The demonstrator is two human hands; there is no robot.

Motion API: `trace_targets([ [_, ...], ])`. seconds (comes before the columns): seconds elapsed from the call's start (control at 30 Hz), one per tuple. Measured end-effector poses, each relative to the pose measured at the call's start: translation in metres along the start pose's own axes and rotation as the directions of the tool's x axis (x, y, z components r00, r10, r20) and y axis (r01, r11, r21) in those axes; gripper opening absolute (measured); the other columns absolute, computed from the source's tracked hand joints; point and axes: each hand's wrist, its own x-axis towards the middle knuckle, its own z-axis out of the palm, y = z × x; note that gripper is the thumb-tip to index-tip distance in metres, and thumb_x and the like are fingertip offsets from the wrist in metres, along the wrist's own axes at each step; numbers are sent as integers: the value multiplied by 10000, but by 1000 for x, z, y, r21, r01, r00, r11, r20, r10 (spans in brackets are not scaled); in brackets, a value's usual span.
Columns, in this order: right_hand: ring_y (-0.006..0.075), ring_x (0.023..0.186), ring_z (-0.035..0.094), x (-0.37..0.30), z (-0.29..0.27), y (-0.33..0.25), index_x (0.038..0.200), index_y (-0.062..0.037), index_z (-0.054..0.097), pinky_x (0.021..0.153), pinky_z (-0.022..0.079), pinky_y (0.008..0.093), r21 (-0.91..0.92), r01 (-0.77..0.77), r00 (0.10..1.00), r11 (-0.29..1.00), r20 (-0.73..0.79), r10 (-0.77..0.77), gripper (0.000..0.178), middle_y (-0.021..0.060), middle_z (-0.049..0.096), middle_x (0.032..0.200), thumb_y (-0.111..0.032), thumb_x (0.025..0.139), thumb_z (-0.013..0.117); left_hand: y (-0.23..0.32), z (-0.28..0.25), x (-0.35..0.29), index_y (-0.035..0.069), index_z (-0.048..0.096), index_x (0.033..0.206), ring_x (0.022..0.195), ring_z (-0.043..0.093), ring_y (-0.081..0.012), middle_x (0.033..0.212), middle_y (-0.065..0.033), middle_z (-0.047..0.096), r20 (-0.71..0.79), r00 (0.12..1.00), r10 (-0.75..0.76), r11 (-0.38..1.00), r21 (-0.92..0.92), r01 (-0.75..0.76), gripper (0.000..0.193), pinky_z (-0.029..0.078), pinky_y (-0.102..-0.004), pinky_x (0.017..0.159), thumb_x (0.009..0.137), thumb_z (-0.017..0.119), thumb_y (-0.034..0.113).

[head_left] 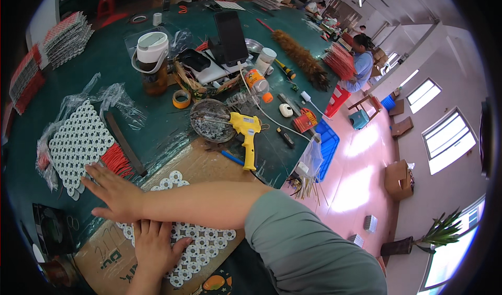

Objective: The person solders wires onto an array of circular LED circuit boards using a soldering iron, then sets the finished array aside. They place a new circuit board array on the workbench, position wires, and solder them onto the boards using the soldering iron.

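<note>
A panel of joined small round white boards (201,243) lies on the cardboard in front of me. My left hand (157,248) rests on it, palm down, fingers stretched out. Crossing above it from the right, my right hand (117,198) reaches left with its fingers spread and nothing held. Its fingertips are by the lower edge of a similar white panel stack (81,143) on the table, near a bundle of red wires (116,160). My right forearm hides part of the nearer panel. Clear plastic wrap (78,100) lies around the stack.
A yellow glue gun (247,135) leans on a metal bowl (212,120). Behind stand a lidded jug (151,60), an upright phone (230,36) and a feather duster (300,57). A dark strip (125,146) lies beside the wires. Co-workers sit farther along the green table (193,23).
</note>
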Motion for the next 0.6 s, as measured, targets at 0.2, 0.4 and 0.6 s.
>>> trace_targets([
  [0.2,397,1395,369,21,7,-20,1477,1,342,1148,309,426,390,-129,939,912,-249,240,632,258,374,1482,-358,1002,554,0,2,0,59,572,1328,1374,389,-391,1411,-169,506,-24,999,29,999,-31,-30,728,213,-586,1163,784,706,525],
  [0.4,164,773,558,42,30,-18,963,-6,608,723,456,318,738,-256,844,624,-144,517,352,70,578,826,-348,1019,548,-6,3,-6,59,616,1275,1352,421,-379,1363,-166,549,-46,998,38,997,-71,-41,672,219,-570,1172,788,714,512],
  [0.6,169,612,546,36,31,-5,770,-30,597,622,442,349,826,-341,779,448,-18,626,508,83,556,650,-448,1025,465,-11,6,-10,52,633,1260,1369,404,-376,1366,-163,545,-16,1000,24,999,-38,-25,669,189,-574,1191,827,665,560],
])
